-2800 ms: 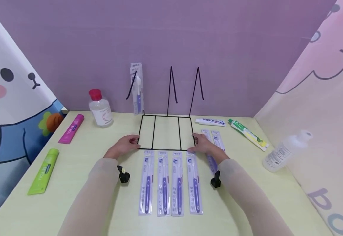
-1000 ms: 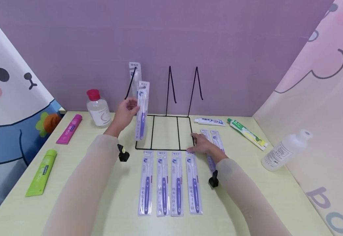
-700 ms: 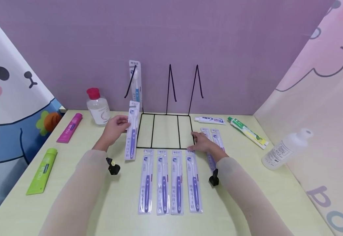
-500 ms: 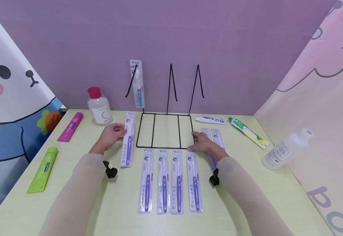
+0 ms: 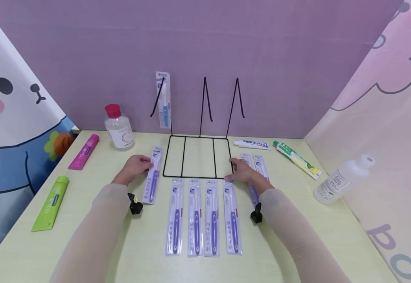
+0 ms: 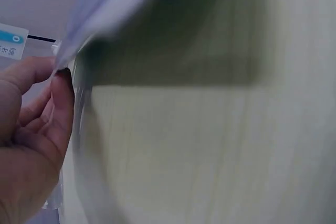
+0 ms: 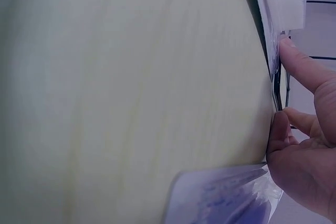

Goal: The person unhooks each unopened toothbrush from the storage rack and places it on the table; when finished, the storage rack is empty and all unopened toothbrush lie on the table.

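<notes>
My left hand (image 5: 134, 168) pinches the edge of a packaged toothbrush (image 5: 152, 177) with a purple handle, low over the table left of the black wire rack (image 5: 199, 177). In the left wrist view that package (image 6: 113, 3) is blurred and tilted between thumb and finger. My right hand (image 5: 242, 172) holds the right front corner of the rack, thumb and fingers at the wire. Another packaged toothbrush (image 5: 165, 112), blue-handled, hangs on the rack's left hook; nothing hangs on the middle and right hooks. Several purple packaged toothbrushes (image 5: 195, 220) lie in a row before the rack.
Two more packaged toothbrushes (image 5: 260, 167) lie partly under my right forearm. Toothpaste tubes (image 5: 297, 159) and a white bottle (image 5: 341, 181) are on the right. A red-capped bottle (image 5: 120, 131), a pink tube (image 5: 84, 152) and a green tube (image 5: 51, 204) stand or lie left.
My left hand has let go of the rack's left side, taken the front purple toothbrush off the left hook and lowered it to the left of the rack. My right hand has stayed put.
</notes>
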`<state>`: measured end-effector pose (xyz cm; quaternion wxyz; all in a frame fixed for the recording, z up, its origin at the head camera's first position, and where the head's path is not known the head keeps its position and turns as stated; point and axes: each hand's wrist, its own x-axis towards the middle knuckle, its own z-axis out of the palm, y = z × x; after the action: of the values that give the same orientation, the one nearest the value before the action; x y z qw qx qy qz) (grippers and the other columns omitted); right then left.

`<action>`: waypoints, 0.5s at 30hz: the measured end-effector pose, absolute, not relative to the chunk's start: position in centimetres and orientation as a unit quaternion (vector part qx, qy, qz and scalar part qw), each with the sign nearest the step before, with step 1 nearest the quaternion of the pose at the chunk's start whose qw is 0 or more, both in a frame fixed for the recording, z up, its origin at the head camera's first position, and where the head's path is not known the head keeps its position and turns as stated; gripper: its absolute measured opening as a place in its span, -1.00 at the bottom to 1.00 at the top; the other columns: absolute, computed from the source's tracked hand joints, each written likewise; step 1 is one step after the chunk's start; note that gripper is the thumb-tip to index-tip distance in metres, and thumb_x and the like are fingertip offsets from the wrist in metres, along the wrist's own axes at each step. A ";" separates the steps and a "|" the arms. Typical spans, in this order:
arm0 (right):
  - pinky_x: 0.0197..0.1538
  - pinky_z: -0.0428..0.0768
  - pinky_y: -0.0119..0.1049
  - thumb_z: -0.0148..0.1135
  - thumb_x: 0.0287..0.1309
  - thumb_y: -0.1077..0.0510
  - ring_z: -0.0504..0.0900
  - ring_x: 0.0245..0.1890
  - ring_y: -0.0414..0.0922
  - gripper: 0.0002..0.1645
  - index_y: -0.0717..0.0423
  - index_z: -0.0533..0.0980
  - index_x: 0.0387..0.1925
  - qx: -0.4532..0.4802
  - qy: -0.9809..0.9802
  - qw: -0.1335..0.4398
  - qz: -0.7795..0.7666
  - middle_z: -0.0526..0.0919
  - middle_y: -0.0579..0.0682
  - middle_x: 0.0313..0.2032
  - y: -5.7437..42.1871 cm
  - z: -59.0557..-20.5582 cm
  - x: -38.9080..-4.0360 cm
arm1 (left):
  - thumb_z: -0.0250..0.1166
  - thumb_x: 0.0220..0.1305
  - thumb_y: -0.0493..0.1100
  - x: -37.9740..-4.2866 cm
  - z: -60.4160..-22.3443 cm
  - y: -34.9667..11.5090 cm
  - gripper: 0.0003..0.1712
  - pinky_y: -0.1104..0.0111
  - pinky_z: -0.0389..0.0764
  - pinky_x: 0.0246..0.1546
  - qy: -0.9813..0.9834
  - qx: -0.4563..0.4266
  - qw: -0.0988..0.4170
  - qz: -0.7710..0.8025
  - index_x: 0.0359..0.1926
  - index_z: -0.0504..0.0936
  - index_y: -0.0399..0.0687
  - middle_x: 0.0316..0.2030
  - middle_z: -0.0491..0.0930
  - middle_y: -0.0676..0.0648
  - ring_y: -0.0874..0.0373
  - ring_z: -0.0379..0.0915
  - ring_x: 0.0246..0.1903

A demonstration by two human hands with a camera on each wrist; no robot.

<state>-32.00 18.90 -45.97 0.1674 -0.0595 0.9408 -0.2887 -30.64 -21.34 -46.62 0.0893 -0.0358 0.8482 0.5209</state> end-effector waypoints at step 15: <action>0.08 0.30 -0.13 0.44 -0.22 -0.10 0.29 0.03 0.00 0.14 0.05 0.04 0.35 -0.060 0.939 0.167 -0.295 0.27 0.12 0.06 18.9 -45.8 -31.8 | 0.13 0.22 -0.11 -31.7 -41.3 -21.2 -0.55 0.16 0.48 -0.27 0.936 -0.010 0.114 0.332 -0.01 0.43 -0.40 -0.25 0.52 -0.23 -0.06 0.44 -0.26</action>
<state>-31.84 18.95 -45.82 0.1666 -0.0603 0.9389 -0.2952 -31.73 -21.23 -41.32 0.1142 -0.0102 0.9363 0.3320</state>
